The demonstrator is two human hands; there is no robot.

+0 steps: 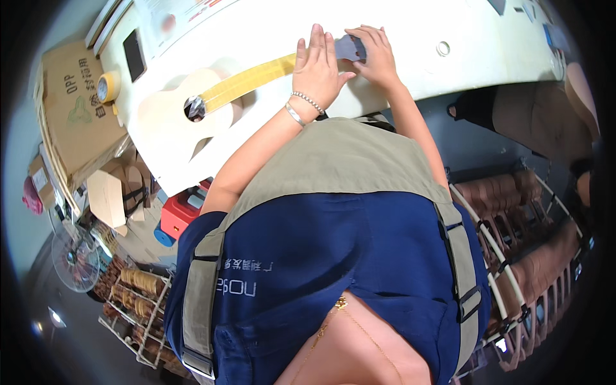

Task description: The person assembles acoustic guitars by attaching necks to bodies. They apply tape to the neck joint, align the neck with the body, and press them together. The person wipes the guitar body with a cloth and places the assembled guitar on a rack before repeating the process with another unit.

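Observation:
A pale, unfinished ukulele point(154, 122) lies face up on the white table, its body to the left and its neck running toward the upper right. Yellow masking tape point(250, 81) covers the fretboard. My left hand point(317, 76) rests flat across the upper neck, fingers stretched out. At the far end, the fingers and thumb of my right hand point(378, 61) curl around the greyish headstock point(346, 47). Something crumpled and whitish shows inside the dark sound hole point(194, 109).
On the table point(410, 22) are a dark phone point(134, 55) and a small ring-shaped roll point(443, 48). A yellow tape roll point(109, 86) sits by a cardboard box point(80, 109) at left. Racks of wooden parts point(513, 205) stand behind me; another person point(532, 119) is at right.

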